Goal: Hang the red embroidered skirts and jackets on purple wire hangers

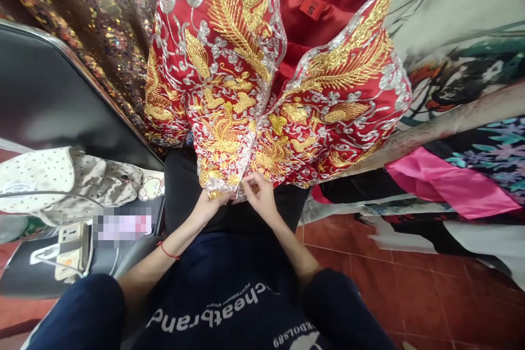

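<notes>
A red jacket (229, 115) with gold and silver embroidery lies across my lap, its collar pointing away from me. Inside the neck a red label (310, 6) reads "S". My left hand (211, 205) is closed on the lower front corner of the jacket, with some fingers tucked under the cloth. Just to its right, my right hand (259, 192) pinches the edge of the front opening near the hem. The fingertips of both hands are close together. Whether a needle or thread is between them is too small to make out.
A black chair back (61, 82) stands at the left before a sequined cloth (115, 33). Below it are a spotted cloth bag (36, 180) and a power adapter (69, 251) with cables. Painted fabric (463, 60) and a pink cloth (447, 180) hang at the right over red floor tiles (410, 284).
</notes>
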The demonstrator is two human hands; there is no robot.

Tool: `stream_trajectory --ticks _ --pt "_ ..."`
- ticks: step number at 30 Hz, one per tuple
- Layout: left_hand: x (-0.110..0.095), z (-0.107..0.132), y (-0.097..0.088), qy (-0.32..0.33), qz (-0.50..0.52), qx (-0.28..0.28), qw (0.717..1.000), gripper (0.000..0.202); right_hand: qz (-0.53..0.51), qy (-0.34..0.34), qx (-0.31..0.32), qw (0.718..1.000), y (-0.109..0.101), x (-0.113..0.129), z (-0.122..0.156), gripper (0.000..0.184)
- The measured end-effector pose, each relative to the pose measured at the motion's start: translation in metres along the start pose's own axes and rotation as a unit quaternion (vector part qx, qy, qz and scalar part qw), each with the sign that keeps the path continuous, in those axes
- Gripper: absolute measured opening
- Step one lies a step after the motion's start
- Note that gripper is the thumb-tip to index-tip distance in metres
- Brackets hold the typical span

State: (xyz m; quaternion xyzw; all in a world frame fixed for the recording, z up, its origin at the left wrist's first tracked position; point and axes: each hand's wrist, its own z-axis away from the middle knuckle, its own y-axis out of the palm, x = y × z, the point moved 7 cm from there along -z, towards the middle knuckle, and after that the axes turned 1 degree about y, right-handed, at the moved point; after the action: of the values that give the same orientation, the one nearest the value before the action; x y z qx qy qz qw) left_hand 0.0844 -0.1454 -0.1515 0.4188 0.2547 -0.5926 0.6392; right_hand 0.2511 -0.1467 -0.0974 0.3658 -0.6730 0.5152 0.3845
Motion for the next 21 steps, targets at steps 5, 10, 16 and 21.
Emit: stream_trajectory --ticks 5,10,16,21 --pt "0.007 -0.005 -0.003 -0.017 -0.010 -0.008 1.000 0.051 0.037 -0.044 -0.027 0.998 -0.012 0.015 -0.007 0.016" --pt "0.010 0.001 -0.008 -0.069 -0.242 0.114 0.961 0.057 0.147 -0.177 -0.012 0.973 -0.016 0.035 -0.006 0.018" --pt "-0.023 0.003 -0.010 0.061 -0.580 0.102 0.806 0.058 0.246 -0.284 0.042 0.926 0.009 0.034 0.011 0.019" --pt "-0.033 -0.011 0.017 0.134 -0.680 0.077 0.717 0.018 0.294 -0.373 0.075 0.877 0.038 0.030 0.026 0.025"
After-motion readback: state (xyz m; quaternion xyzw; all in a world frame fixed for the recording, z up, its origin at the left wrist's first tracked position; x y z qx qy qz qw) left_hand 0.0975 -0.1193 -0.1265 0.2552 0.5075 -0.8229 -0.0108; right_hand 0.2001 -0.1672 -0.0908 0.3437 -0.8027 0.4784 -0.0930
